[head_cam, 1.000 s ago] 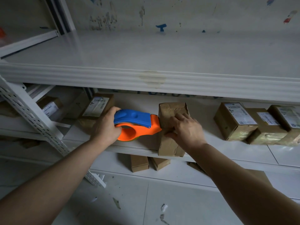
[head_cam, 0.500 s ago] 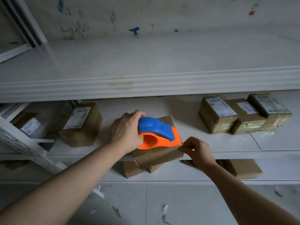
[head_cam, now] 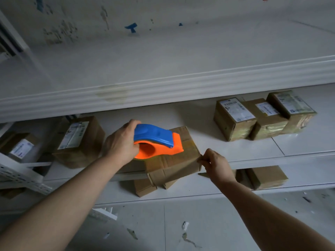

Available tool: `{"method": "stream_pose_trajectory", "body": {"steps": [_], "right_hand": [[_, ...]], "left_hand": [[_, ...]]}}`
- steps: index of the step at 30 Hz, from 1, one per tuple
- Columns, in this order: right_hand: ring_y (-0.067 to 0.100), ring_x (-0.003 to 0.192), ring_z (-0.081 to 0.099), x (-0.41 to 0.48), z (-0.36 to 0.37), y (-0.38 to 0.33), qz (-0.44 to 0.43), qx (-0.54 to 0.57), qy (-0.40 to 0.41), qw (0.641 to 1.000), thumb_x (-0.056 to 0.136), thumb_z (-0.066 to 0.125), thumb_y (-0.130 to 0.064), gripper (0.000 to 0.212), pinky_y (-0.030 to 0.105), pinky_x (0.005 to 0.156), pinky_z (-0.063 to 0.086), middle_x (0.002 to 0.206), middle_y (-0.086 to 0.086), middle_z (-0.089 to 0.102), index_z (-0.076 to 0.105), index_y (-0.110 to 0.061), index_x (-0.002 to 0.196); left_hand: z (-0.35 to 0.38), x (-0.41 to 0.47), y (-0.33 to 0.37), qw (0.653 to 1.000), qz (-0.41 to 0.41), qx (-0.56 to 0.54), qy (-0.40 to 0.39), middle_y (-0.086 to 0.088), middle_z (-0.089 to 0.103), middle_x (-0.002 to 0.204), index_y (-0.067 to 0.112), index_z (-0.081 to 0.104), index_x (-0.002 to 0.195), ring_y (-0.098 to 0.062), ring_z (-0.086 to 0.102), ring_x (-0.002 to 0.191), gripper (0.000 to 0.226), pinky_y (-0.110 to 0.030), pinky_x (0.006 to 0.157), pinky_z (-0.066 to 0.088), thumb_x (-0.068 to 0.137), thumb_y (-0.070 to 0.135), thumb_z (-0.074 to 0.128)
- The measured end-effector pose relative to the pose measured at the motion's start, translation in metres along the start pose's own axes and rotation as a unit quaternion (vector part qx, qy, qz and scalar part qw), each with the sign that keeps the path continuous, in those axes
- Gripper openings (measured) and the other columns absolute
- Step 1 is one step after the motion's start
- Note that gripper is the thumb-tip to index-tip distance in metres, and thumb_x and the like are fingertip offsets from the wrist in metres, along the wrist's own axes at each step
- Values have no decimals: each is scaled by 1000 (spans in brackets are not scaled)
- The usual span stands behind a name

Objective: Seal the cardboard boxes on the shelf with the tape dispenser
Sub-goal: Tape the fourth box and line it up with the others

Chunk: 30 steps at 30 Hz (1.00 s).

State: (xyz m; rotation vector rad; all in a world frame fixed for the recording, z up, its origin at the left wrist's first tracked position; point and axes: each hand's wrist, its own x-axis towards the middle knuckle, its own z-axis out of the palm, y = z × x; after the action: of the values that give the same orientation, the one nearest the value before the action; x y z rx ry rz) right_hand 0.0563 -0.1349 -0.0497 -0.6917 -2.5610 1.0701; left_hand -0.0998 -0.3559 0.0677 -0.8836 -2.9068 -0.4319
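Left hand [head_cam: 121, 144] grips tape dispenser [head_cam: 156, 139] atop box [head_cam: 181, 161], nose pointing right toward right hand [head_cam: 215, 163], which pinches the box's right corner.

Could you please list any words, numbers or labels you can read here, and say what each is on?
No text can be read.
Labels on the right boxes: print too small.
Label on the left box: blurred.
Label on the far-left box: blurred.
Tape dispenser: no marking seen.
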Motion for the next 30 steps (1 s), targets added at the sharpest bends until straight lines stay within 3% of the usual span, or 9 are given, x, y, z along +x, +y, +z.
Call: {"method": "stream_pose_trajectory", "body": {"steps": [5, 7, 9, 11, 12, 15, 20, 25, 30], "right_hand": [[21, 92, 62, 4, -11, 0, -9, -63, -52, 997, 83, 70, -34, 22, 32, 67, 48, 97, -2, 64, 56, -19, 92], [17, 115, 53, 13, -25, -10, -30, -147, -77, 986, 70, 79, -47, 64, 31, 84, 46, 123, -4, 53, 48, -23, 121], [19, 139, 28, 27, -34, -30, -80, -176, -83, 978, 56, 86, -51, 115, 37, 111, 28, 149, 0, 29, 22, -21, 146], [15, 148, 1, 43, -28, -54, -159, -192, -135, 959, 51, 87, -52, 138, 39, 120, 3, 160, 0, 8, 0, -20, 152], [14, 148, -4, 49, -22, -63, -187, -197, -168, 948, 51, 88, -52, 142, 38, 120, -4, 161, -1, 4, -7, -21, 152], [17, 147, 11, 60, -4, -65, -173, -201, -231, 936, 50, 88, -51, 145, 40, 119, 3, 160, -2, 13, -12, -22, 151], [19, 137, 33, 59, 3, -50, -164, -194, -205, 945, 52, 85, -43, 123, 43, 118, 15, 151, -2, 31, 9, -27, 148], [20, 146, 16, 57, 6, -50, -169, -220, -220, 935, 59, 82, -37, 126, 43, 121, 4, 159, 1, 11, -3, -26, 151], [22, 147, 12, 59, 4, -51, -165, -237, -233, 928, 60, 84, -37, 128, 44, 121, 1, 159, 1, 7, -7, -27, 150]], "left_hand": [[-4, -2, -10, 998, 34, 48, -19, -1, 56, 125, 30, 36, 132, -28, 58, 108, 65, -40, 81, 51, 77, 13, 65], [-3, -1, -6, 997, 41, 56, -14, -1, 56, 126, 29, 36, 133, -28, 58, 108, 65, -39, 80, 50, 77, 13, 65], [-2, 0, -5, 997, 41, 56, -14, 0, 56, 127, 29, 36, 134, -27, 58, 109, 66, -38, 81, 50, 78, 14, 66], [-4, -1, -3, 997, 42, 62, -14, 1, 55, 128, 30, 34, 135, -26, 58, 110, 67, -37, 81, 50, 78, 15, 66], [-5, -2, -2, 997, 45, 66, -13, 1, 55, 129, 31, 34, 135, -25, 58, 111, 67, -36, 81, 49, 79, 15, 66], [-10, -5, -6, 996, 41, 72, -16, 3, 54, 130, 31, 35, 136, -24, 57, 112, 67, -34, 81, 46, 79, 14, 66], [-22, -7, -36, 997, 22, 69, -16, 4, 54, 128, 34, 37, 134, -26, 58, 106, 65, -30, 70, 41, 78, 13, 63], [-36, -2, -86, 999, -24, 33, -8, -4, 58, 129, 37, 40, 136, -33, 57, 111, 75, -42, 87, 50, 72, 5, 62], [-54, -8, -133, 998, -64, 20, -4, -7, 58, 130, 32, 44, 137, -35, 55, 113, 76, -38, 87, 46, 72, -1, 64]]}}
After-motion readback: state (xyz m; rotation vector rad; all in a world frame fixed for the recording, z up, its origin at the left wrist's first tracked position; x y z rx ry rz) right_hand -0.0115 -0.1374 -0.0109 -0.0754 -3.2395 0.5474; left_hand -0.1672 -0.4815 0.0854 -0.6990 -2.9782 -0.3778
